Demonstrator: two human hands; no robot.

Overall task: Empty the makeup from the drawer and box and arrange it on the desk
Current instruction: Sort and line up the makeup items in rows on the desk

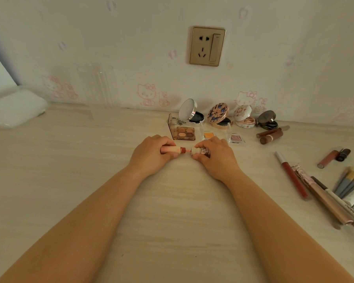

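Lip gloss tube (171, 149), pink, gripped by left hand (151, 154); right hand (215, 155) grips its cap (200, 151).

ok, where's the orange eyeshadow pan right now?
Head view, centre: the orange eyeshadow pan lies on the desk between the brown eyeshadow palette and pink eyeshadow pan.

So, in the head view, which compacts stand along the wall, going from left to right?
Silver mirror compact → blue and gold patterned compact → white floral compact → dark round compact. All four stand open.
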